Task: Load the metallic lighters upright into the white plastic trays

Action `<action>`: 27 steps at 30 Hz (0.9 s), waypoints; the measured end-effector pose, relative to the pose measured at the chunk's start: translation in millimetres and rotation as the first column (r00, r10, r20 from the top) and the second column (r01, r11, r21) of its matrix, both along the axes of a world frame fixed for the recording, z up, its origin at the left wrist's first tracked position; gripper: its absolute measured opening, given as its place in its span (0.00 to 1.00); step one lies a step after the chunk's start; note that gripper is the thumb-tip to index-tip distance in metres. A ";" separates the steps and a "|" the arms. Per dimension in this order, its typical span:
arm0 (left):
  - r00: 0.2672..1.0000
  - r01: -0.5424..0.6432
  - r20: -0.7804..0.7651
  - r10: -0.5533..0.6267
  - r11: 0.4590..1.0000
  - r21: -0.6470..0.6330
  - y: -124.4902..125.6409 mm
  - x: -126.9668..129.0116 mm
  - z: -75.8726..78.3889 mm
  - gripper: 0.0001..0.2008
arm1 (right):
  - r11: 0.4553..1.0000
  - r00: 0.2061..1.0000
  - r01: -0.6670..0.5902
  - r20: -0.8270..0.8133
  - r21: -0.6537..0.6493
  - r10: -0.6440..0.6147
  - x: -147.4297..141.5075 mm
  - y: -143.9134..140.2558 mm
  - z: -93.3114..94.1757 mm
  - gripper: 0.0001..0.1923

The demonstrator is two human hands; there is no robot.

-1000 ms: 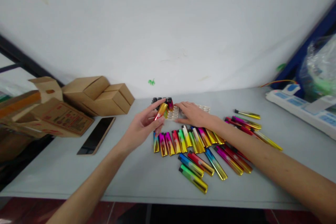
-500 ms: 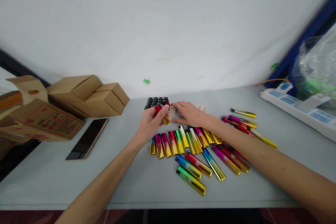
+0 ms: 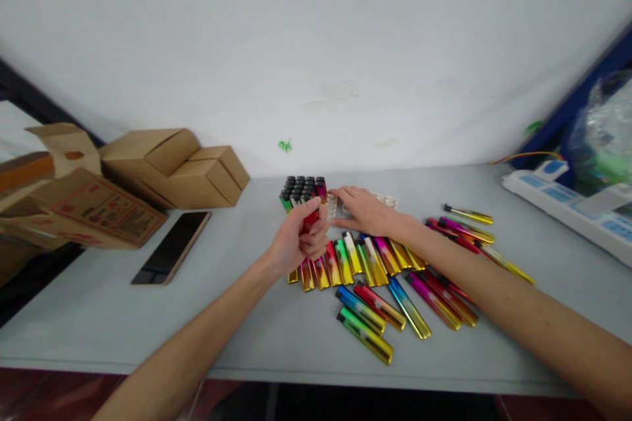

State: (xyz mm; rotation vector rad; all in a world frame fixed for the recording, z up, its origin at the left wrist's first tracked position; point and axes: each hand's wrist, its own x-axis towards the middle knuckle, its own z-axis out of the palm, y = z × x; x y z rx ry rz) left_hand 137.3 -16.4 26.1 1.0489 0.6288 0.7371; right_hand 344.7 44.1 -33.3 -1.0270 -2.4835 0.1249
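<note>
My left hand (image 3: 301, 233) is closed around a lighter (image 3: 310, 220), whose red part shows between thumb and fingers; its lower end is hidden. Just beyond stands a block of upright lighters (image 3: 301, 189) with black tops, in close rows. My right hand (image 3: 363, 210) lies over a white tray with small cells (image 3: 388, 200), thumb on the near side and fingers on the far side, gripping it. The hand covers much of the tray. Nearer me lies a row of shiny lighters (image 3: 353, 256), coloured at the top and gold at the bottom.
Several loose lighters (image 3: 365, 335) lie near the front, others (image 3: 467, 230) right of my forearm. A phone (image 3: 172, 248) and cardboard boxes (image 3: 172, 168) are on the left. At right are a white power strip (image 3: 567, 200) and a clear plastic bag (image 3: 607, 131).
My left hand has drawn back slightly from the tray and turned, its fingers now wrapped around the lighter. My right hand stays on the tray. The view has shifted a little.
</note>
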 end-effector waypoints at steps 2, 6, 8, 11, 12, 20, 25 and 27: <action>0.999 -0.039 -0.021 0.039 0.999 0.022 0.6 0.8 -2.3 0.30 | 1.000 1.000 0.002 -0.001 0.002 -0.002 -0.1 -0.1 -0.3 0.31; 0.989 -0.119 -0.076 0.125 0.990 0.081 1.6 3.9 -6.7 0.31 | 1.000 1.000 0.029 0.012 -0.006 -0.029 -0.7 -0.6 0.1 0.31; 0.981 -0.151 -0.106 0.163 0.982 0.110 1.6 5.0 -8.9 0.30 | 0.999 0.999 0.031 0.014 -0.016 -0.031 -1.0 -0.9 0.5 0.31; 0.968 -0.174 -0.151 0.200 0.970 0.169 1.3 5.8 -13.0 0.29 | 0.999 0.999 0.030 0.014 -0.023 -0.030 -1.3 -0.5 0.8 0.32; 0.965 -0.173 -0.164 0.205 0.966 0.194 1.4 5.8 -14.5 0.29 | 0.999 0.999 0.030 0.015 -0.022 -0.030 -1.4 -0.2 0.8 0.32; 0.950 -0.167 -0.217 0.224 0.953 0.253 3.6 5.8 -21.7 0.30 | 0.999 1.000 0.030 0.007 -0.012 -0.030 -1.5 -0.9 1.2 0.30; 0.962 -0.163 -0.187 0.199 0.967 0.194 4.7 6.3 -23.3 0.31 | 1.000 1.000 0.013 -0.007 0.001 -0.013 -1.2 0.7 -1.1 0.31; 0.973 -0.150 -0.145 0.179 0.970 0.189 3.9 4.1 -17.5 0.27 | 1.000 1.000 0.015 -0.003 0.002 -0.015 -1.8 1.4 -1.9 0.31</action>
